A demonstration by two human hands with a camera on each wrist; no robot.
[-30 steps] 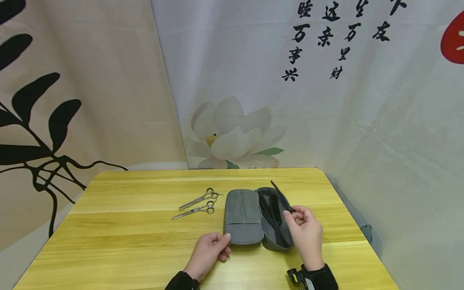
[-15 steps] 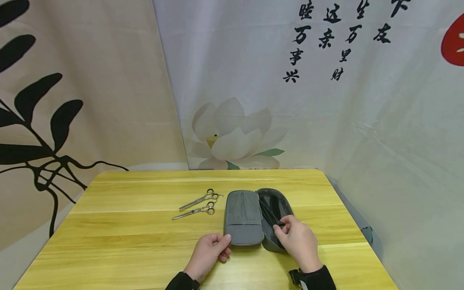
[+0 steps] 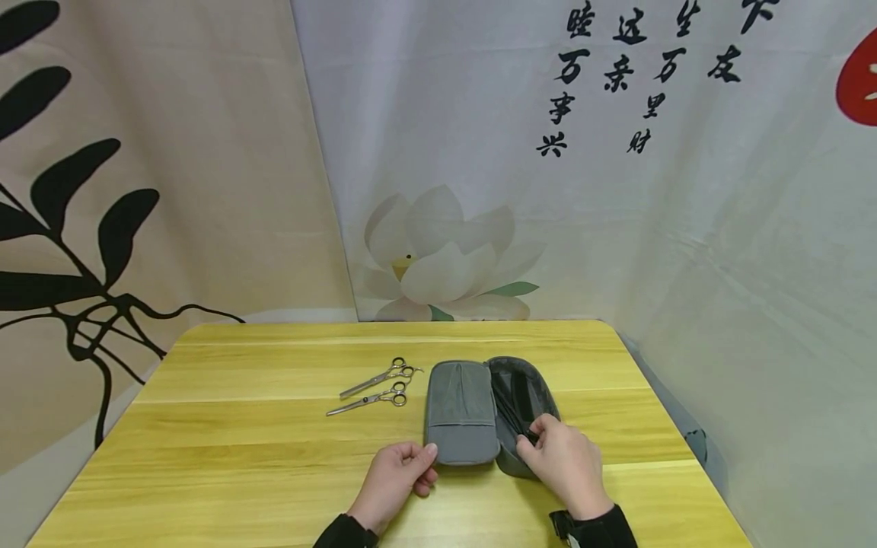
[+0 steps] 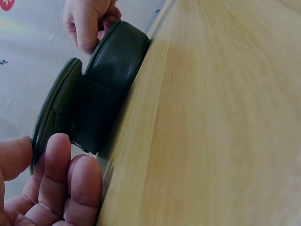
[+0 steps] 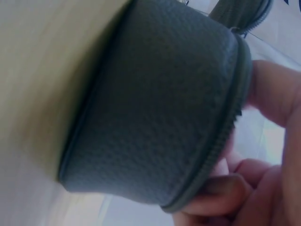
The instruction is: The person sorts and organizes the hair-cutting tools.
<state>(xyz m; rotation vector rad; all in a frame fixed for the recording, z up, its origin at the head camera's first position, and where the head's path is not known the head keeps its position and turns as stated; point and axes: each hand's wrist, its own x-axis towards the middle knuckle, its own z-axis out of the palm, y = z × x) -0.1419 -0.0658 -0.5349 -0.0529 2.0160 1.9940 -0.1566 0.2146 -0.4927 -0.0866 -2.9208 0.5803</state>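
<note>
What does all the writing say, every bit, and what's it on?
"睦万事兴": down the backdrop cloth.
"远亲": next column right, same cloth.
"生万里财": next column, same cloth.
"友": last column, same cloth; character above cut off.
Red shape: pale marks cut off, unreadable.
Grey case: no writing visible.

On the yellow wood-grain table (image 3: 205,449), we see two pairs of scissors (image 3: 373,380) beside an open grey case (image 3: 461,445).
</note>
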